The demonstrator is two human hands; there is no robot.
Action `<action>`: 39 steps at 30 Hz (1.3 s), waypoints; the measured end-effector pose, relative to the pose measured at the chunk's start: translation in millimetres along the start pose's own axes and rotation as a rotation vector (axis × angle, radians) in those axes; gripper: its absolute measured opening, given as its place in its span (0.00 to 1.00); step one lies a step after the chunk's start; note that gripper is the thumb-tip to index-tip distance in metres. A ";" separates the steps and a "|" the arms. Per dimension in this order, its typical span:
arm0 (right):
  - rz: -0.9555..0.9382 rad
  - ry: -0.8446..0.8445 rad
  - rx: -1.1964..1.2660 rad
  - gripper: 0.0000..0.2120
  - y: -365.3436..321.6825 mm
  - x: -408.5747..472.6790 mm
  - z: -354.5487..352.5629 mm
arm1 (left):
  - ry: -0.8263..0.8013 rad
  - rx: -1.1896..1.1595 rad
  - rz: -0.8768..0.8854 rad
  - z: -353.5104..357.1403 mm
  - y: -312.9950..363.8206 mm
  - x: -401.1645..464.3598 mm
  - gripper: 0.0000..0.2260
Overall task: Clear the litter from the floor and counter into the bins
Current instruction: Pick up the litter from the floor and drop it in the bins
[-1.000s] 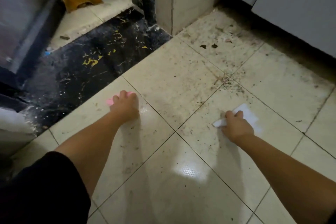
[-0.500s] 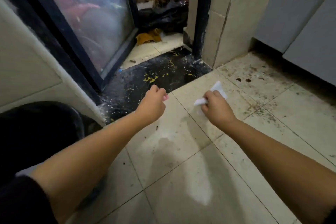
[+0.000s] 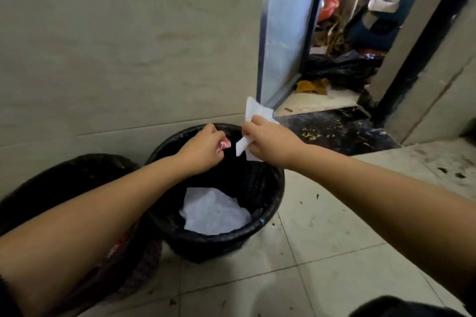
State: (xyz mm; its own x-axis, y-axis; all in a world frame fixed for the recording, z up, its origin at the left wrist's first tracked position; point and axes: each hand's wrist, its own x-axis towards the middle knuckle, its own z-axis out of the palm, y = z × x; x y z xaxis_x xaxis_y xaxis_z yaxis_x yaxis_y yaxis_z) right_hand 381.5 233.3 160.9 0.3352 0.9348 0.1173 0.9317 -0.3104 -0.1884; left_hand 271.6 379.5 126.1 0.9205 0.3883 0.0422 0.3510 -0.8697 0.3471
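Both hands frame centre, over the bin [image 3: 268, 216]. Left hand [image 3: 203, 149] fisted on pink scrap [image 3: 224, 144]; right hand [image 3: 270, 141] pinches white paper [image 3: 253, 112]. Both look light, limp: edge pinch suffices, may flutter on release.

both hands hang over a black bin [image 3: 268, 203] lined with a dark bag. the left hand [image 3: 203, 148] pinches a pink scrap [image 3: 224, 143]; the right hand [image 3: 270, 143] grips white paper [image 3: 255, 113]. crumpled white paper [image 3: 213, 211] lies inside. a second bin [image 3: 64, 177] stands just left.
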 end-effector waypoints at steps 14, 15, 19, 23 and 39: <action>-0.020 -0.690 -0.126 0.22 -20.4 32.8 97.4 | -0.690 0.251 -0.072 56.3 -53.8 -4.3 0.25; -0.004 -0.657 -0.097 0.21 -18.0 38.3 87.5 | -0.647 0.251 -0.072 47.7 -53.1 -0.4 0.23; 0.100 -0.632 -0.023 0.17 -10.5 51.6 19.8 | -0.608 0.185 -0.134 -17.5 -36.5 8.8 0.18; 0.184 -0.689 -0.015 0.17 -14.7 49.7 -64.4 | -0.642 0.132 -0.130 -100.3 -7.4 10.0 0.15; 0.571 -0.776 0.262 0.19 -196.8 -23.4 -330.7 | -0.659 -0.236 -0.237 -386.3 102.7 -136.3 0.17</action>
State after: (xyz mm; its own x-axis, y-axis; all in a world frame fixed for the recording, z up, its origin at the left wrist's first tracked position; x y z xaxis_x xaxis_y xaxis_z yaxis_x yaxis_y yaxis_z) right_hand 236.6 215.5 517.6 0.4521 0.5397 -0.7101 0.5675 -0.7883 -0.2378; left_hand 115.9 354.9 518.0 0.7630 0.2296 -0.6043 0.5751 -0.6679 0.4724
